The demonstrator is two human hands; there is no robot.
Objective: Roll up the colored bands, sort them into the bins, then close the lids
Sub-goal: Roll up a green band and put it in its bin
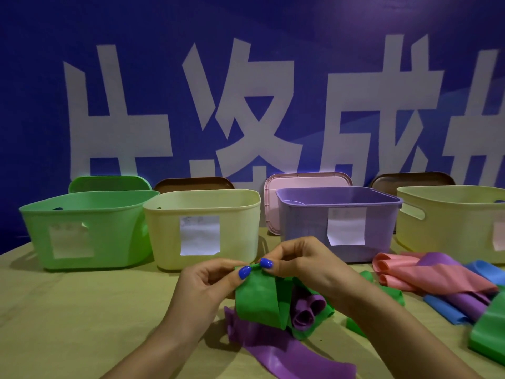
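Green band is pinched at its top edge by left hand and right hand, above the counter.

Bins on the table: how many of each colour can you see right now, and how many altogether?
Green bin: 1
Cream bins: 2
Purple bin: 1
Total: 4 bins, all with lids off.

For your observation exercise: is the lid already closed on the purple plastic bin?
No: the purple plastic bin stands open, and the pink plastic lid leans upright behind it.
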